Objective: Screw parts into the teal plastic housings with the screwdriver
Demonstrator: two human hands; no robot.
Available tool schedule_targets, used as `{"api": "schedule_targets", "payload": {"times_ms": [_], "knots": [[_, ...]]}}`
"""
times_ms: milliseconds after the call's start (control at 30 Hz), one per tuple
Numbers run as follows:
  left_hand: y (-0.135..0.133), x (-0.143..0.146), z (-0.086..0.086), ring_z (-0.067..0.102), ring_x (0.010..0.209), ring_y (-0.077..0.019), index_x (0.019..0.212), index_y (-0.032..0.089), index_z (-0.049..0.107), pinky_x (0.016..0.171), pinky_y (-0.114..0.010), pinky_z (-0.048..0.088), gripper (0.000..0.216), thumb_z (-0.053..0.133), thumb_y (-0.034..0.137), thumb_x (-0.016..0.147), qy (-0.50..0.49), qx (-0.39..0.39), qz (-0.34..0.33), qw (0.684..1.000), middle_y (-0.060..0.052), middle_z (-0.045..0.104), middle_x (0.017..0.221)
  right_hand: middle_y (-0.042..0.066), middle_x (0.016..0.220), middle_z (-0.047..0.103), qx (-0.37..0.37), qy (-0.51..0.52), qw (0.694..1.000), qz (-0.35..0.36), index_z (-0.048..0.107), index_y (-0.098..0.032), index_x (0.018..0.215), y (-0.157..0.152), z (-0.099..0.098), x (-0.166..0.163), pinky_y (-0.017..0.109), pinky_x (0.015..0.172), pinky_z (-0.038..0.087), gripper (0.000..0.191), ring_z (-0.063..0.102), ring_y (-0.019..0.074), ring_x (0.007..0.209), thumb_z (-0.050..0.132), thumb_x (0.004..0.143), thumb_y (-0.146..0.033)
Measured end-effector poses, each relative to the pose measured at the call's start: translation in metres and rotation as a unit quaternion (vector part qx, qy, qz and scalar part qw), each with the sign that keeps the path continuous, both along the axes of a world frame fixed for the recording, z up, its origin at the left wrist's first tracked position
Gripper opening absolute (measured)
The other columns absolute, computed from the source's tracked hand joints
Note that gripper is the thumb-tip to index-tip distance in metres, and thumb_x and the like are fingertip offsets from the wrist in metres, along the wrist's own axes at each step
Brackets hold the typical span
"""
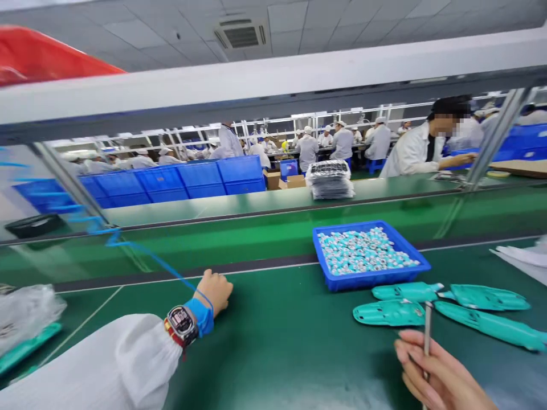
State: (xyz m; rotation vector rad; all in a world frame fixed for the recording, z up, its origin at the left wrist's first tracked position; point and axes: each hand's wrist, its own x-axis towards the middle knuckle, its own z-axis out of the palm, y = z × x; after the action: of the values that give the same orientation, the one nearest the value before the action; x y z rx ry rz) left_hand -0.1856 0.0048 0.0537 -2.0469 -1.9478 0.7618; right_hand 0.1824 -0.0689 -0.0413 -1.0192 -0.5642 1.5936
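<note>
Green bench (282, 364) fills the lower frame. Left hand (215, 295) rests on it, fingers (224, 289) curled together and touching only the bench. Blue wrist strap (200, 317) sits on that wrist, blue cord (149, 265) running from it up toward the far left. Smartwatch (182, 324) sits just behind the strap, by the white sleeve (94, 364). Right hand (440, 373) is at the bottom right edge, fingers (410, 356) closed around a thin silver rod (427, 330) held nearly upright, its top end in front of the teal shells. Four teal shells (448, 310) lie flat on the bench at right, close together, two above and two below. Blue tray (367, 256) sits just left of and above them, between the hands but farther out, full of small teal-and-silver parts (363, 251). Clear plastic bag (25, 313) lies at the left edge on a teal piece (25, 347). White paper (523, 259) lies at the right edge. Farther out on a raised green shelf (213, 213) is a stack of trays (330, 179). Beyond it are blue crates (179, 182) and cardboard boxes (288, 181). Co-worker (421, 145) in a white coat stands at upper right, one hand (461, 161) reaching out low. Rows of workers (307, 148) in white fill the background.
</note>
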Motion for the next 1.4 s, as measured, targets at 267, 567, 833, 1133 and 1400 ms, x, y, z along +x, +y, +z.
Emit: {"api": "schedule_targets", "payload": {"times_ms": [267,567,833,1133,1400], "knots": [[-0.012,0.133,-0.014,0.059,0.094,-0.0335,0.092,0.011,0.067,0.083,-0.044,0.041,0.042,0.042,0.045,0.087,-0.135,-0.101,-0.137,0.976,-0.016,0.065,0.095,0.0,0.069,0.06,0.164,0.011,0.984,-0.067,0.061,-0.017,0.088,0.049,0.073,0.019,0.021,0.043,0.03,0.021,0.036,0.0028,0.039,0.065,0.067,-0.02],[0.012,0.173,-0.035,0.061,0.091,-0.0316,0.086,0.016,0.065,0.074,-0.04,0.043,0.048,0.032,0.051,0.086,-0.254,-0.122,-0.148,0.948,-0.014,0.064,0.094,0.0,0.08,0.06,0.448,-0.108,0.814,-0.352,0.051,-0.024,0.097,0.109,0.113,0.042,0.026,0.067,0.045,0.016,0.055,0.0097,0.07,0.049,0.082,-0.03],[0.03,0.166,-0.035,0.06,0.079,-0.0262,0.069,0.018,0.059,0.064,-0.032,0.039,0.051,0.026,0.052,0.086,-0.313,-0.093,-0.124,0.937,-0.01,0.064,0.081,0.005,0.075,0.064,0.39,-0.362,0.804,-0.265,0.056,-0.016,0.099,0.149,0.046,0.033,0.034,0.073,0.049,0.031,0.06,0.0164,0.073,0.041,0.087,-0.041],[0.041,0.16,-0.047,0.062,0.077,-0.0226,0.072,0.019,0.065,0.063,-0.028,0.039,0.053,0.024,0.051,0.086,-0.367,-0.084,-0.134,0.917,-0.009,0.066,0.08,0.009,0.083,0.063,0.299,-0.506,0.768,-0.257,0.067,-0.015,0.081,0.137,0.033,0.083,0.038,0.079,0.044,0.04,0.056,0.0208,0.081,0.048,0.082,-0.051],[0.039,0.16,-0.053,0.061,0.08,-0.0251,0.074,0.019,0.064,0.065,-0.031,0.039,0.057,0.018,0.049,0.088,-0.347,-0.052,-0.136,0.926,-0.009,0.066,0.08,0.003,0.086,0.061,0.292,-0.49,0.8,-0.186,0.059,-0.012,0.091,0.147,0.014,0.083,0.03,0.069,0.051,0.029,0.059,0.0118,0.075,0.048,0.089,-0.038]]}}
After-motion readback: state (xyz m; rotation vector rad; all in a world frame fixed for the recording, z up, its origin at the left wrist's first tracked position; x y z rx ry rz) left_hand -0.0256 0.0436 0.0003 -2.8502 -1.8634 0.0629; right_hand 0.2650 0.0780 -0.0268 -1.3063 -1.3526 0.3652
